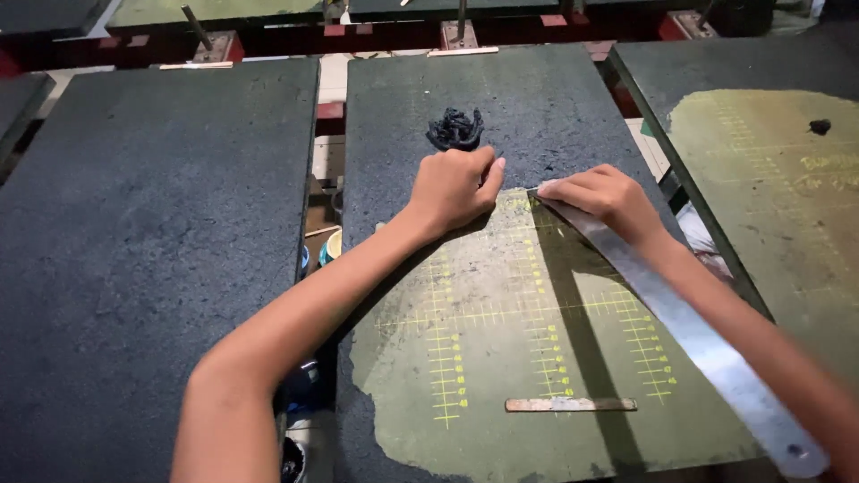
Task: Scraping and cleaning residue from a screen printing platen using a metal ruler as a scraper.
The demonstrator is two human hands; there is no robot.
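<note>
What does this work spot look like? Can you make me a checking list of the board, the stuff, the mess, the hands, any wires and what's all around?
Surface: middle board, dark coating at the top, scraped to a green area with yellow ruled marks lower down.
Job's things: long metal ruler lying slantwise across the board; black scraped-off clump near the top.
Clutter: small flat strip near the bottom edge.
Hands: left hand pressed on the coating's edge; right hand holding the ruler's top end.
Cables: nothing seen.
Surroundings: fully dark board on the left; partly scraped board on the right; containers in the gap below.
</note>
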